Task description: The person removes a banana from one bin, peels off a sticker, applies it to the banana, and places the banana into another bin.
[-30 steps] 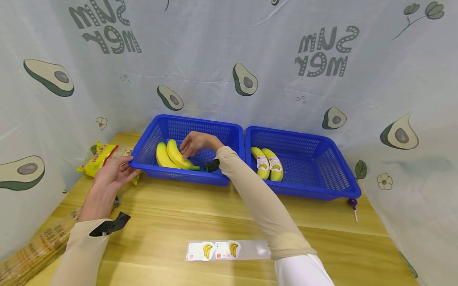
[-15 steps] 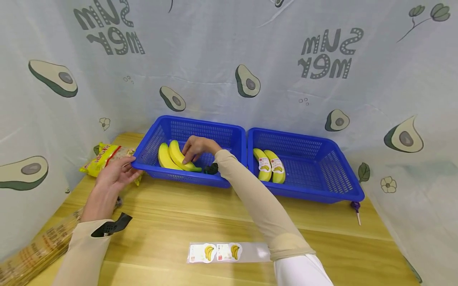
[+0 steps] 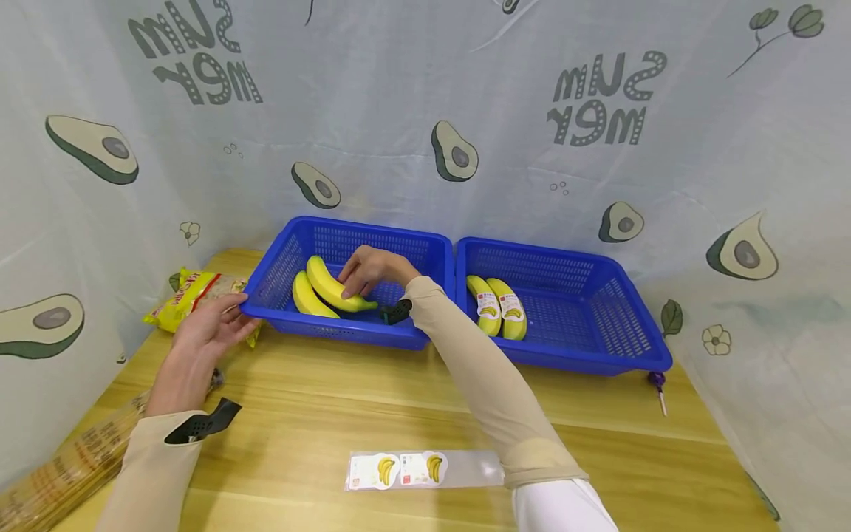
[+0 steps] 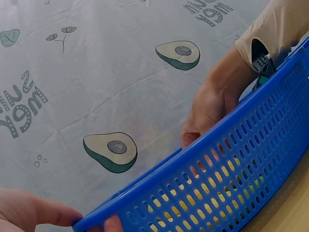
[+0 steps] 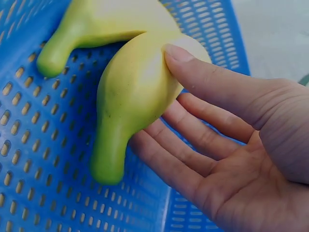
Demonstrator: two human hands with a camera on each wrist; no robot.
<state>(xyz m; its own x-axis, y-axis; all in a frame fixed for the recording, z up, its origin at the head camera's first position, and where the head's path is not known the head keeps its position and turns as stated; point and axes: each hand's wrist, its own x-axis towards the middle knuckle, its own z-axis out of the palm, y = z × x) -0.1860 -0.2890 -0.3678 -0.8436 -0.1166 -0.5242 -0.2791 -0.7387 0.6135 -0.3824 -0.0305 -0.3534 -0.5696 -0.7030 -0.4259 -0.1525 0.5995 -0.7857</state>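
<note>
My right hand (image 3: 374,269) reaches into the left blue basket (image 3: 346,334) and grips a banana (image 3: 326,278). In the right wrist view, the thumb (image 5: 212,79) lies on top of this banana (image 5: 135,82) and the fingers curl under it; its green stem points down. A second banana (image 3: 309,297) lies beside it on the basket floor. With my left hand (image 3: 207,325) I pinch the basket's left front corner; the left wrist view has thumb and fingertip (image 4: 113,224) on either side of the blue rim (image 4: 145,182).
To the right, another blue basket (image 3: 565,356) holds two bananas (image 3: 497,307) with stickers. A sticker strip (image 3: 425,470) lies on the wooden table (image 3: 299,414). Left are a yellow snack bag (image 3: 176,310) and a long packet (image 3: 80,462). A lollipop (image 3: 658,384) lies far right.
My right hand has closed on the nearer banana, which has shifted slightly and now stands further apart from the other one. My left hand stays at the basket corner.
</note>
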